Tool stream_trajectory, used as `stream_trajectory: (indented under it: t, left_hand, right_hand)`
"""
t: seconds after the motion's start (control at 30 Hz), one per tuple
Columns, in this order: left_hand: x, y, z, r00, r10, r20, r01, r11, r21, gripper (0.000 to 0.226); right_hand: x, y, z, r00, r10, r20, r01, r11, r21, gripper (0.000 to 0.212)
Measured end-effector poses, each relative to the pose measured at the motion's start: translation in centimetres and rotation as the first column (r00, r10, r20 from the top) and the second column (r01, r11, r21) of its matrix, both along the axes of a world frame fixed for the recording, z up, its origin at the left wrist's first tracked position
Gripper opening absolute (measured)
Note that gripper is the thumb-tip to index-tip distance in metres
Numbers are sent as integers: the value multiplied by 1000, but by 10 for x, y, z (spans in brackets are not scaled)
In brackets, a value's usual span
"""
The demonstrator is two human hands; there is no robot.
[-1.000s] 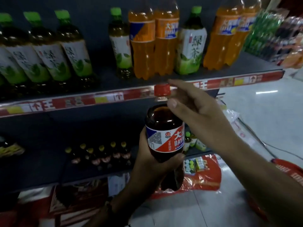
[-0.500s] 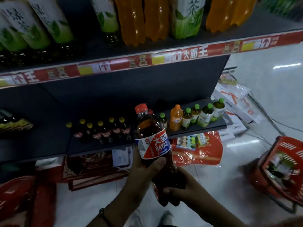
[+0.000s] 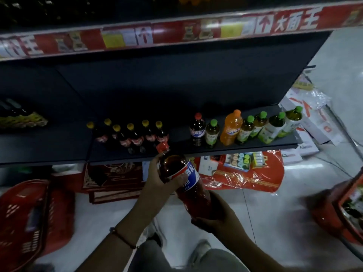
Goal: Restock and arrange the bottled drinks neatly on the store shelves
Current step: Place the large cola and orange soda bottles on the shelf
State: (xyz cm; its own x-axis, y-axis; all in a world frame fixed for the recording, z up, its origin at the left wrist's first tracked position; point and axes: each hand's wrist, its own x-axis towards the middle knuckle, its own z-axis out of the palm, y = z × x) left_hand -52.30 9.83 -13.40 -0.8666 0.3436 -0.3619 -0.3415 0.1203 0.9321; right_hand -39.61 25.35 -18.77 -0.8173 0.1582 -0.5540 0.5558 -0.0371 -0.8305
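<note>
We see a red basket (image 3: 23, 218) on the floor at left. Our left hand (image 3: 159, 180) wraps the cola bottle (image 3: 184, 179) at its label, tilted before the lower shelf (image 3: 255, 145); our right hand (image 3: 218, 216) cups its base.

A red plastic basket (image 3: 23, 216) sits on the pale tiled floor (image 3: 275, 213) at the far left, and another red basket (image 3: 339, 209) shows at the right edge — blurred, with some goods inside that cannot be made out. Under the shelving lie a red-wrapped gift pack (image 3: 245, 173) with a shiny film, dark red patterned boxes (image 3: 114, 179) just left of it, and white cartons (image 3: 314, 122) with crumpled clear plastic farther right — a thin cable (image 3: 345, 138) runs across the floor beside them
</note>
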Motion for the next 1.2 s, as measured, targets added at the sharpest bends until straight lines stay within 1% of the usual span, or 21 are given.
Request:
stream_trajectory:
  t: [0.1, 0.27, 0.3, 0.37, 0.4, 0.43, 0.5, 0.6, 0.67, 0.73, 0.8, 0.87, 0.93, 1.0, 1.03, 1.07, 1.13, 1.2]
  left_hand:
    - [-32, -5, -33, 999, -17, -51, 16, 1000, -25, 80]
    - [-97, -6, -105, 985, -80, -151, 72, 996, -56, 75]
    - [-109, -3, -121, 979, -78, -188, 69, 996, -54, 75]
    - [-134, 1, -153, 966, -71, -249, 58, 997, -58, 78]
    - [-143, 3, -164, 959, -92, -266, 80, 995, -57, 79]
    - [-151, 3, -177, 949, -128, -288, 118, 992, -53, 78]
    - [-166, 3, -203, 922, -177, -345, 179, 983, -25, 77]
    - [-185, 9, -228, 866, -186, -464, 182, 982, -53, 77]
    - [-196, 13, -237, 798, -229, -558, 191, 974, -126, 78]
    - [-205, 16, -240, 700, -298, -649, 169, 952, -255, 81]
    - [-212, 19, -245, 542, -357, -760, 43, 916, -399, 76]
    - [-220, 22, -248, 395, -383, -835, -123, 879, -461, 76]
    - [-232, 25, -250, 250, -449, -858, -259, 823, -506, 86]
    - [-245, 29, -250, 110, -558, -822, -394, 735, -552, 98]
    - [-249, 31, -248, 71, -606, -792, -443, 693, -569, 102]
    - [-252, 32, -247, 52, -642, -765, -471, 659, -586, 105]
    - [-257, 35, -246, 39, -701, -712, -517, 596, -614, 112]
    - [-261, 37, -248, 38, -739, -673, -553, 545, -630, 114]
  right_hand:
    - [-33, -4, -33, 998, 10, -60, -7, 999, 36, 77]
    - [-96, -8, -110, 981, -8, -191, 17, 999, 48, 86]
    - [-108, -8, -128, 976, -3, -219, 21, 997, 79, 86]
    - [-132, -6, -168, 959, 4, -283, 35, 990, 134, 79]
    - [-143, -5, -184, 950, 10, -314, 43, 986, 160, 74]
    - [-156, -4, -202, 945, 24, -326, 52, 974, 221, 71]
    - [-180, -2, -232, 927, 26, -373, 75, 964, 253, 75]
    - [-213, 7, -270, 901, 7, -434, 129, 950, 285, 80]
    - [-229, 11, -290, 880, -18, -475, 172, 944, 282, 81]
    - [-242, 16, -301, 860, -28, -509, 195, 940, 279, 82]
    - [-251, 21, -310, 831, -21, -556, 210, 937, 278, 80]
    - [-260, 24, -316, 817, -5, -576, 225, 924, 311, 78]
    - [-270, 24, -318, 798, 1, -603, 262, 900, 348, 74]
    - [-279, 22, -321, 792, 26, -610, 293, 860, 418, 78]
    - [-283, 22, -323, 795, 38, -605, 304, 838, 452, 79]
    - [-287, 22, -325, 795, 44, -605, 317, 821, 476, 77]
    - [-293, 21, -330, 788, 36, -615, 357, 787, 504, 75]
    - [-298, 19, -338, 791, 24, -611, 388, 752, 532, 77]
